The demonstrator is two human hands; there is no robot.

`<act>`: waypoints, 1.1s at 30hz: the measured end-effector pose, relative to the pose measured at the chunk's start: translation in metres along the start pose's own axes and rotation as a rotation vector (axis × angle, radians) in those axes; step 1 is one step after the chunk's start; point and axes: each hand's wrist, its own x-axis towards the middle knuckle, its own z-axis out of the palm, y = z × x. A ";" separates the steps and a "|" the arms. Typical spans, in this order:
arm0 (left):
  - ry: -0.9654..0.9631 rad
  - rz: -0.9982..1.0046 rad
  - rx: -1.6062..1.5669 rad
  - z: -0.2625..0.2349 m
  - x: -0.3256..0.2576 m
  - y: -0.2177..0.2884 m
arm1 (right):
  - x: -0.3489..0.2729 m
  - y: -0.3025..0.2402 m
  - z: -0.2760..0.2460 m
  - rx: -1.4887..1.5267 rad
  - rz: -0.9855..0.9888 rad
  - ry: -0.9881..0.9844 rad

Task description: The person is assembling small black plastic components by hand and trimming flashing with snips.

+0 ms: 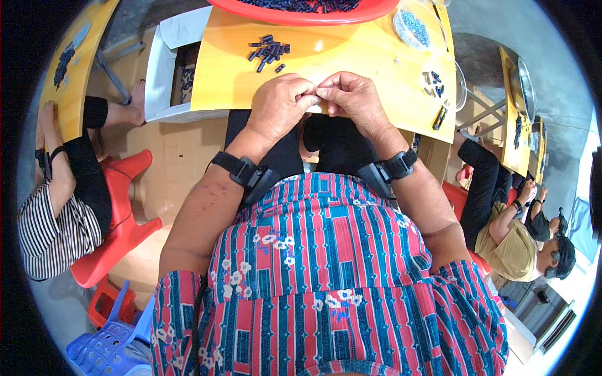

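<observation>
My left hand (pixel 281 102) and my right hand (pixel 355 100) meet at the near edge of the yellow table (pixel 229 81). Thumbs and forefingers of both are pinched together, fingertip to fingertip. Whatever small thing they hold is hidden by the fingers. Just beyond my left hand lies a loose pile of small dark cylindrical pieces (pixel 268 52). To the right of my right hand are several small black and light pieces (pixel 434 83) and a longer black part (pixel 440 117) near the table's right side.
A red basin (pixel 301 17) of dark pieces stands at the far edge, beside a clear tub of blue bits (pixel 414 29). An open white box (pixel 171 75) adjoins the table's left. People sit at tables on both sides; a red stool (pixel 119 219) is at left.
</observation>
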 end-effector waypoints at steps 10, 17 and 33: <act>-0.013 0.034 0.036 0.001 -0.008 -0.001 | -0.001 -0.002 0.000 -0.005 0.046 -0.061; 0.031 0.118 0.016 -0.001 -0.026 0.011 | -0.016 -0.001 0.002 0.007 0.108 -0.151; 0.080 0.161 0.031 0.001 -0.032 0.008 | -0.019 -0.009 0.006 0.000 0.150 -0.211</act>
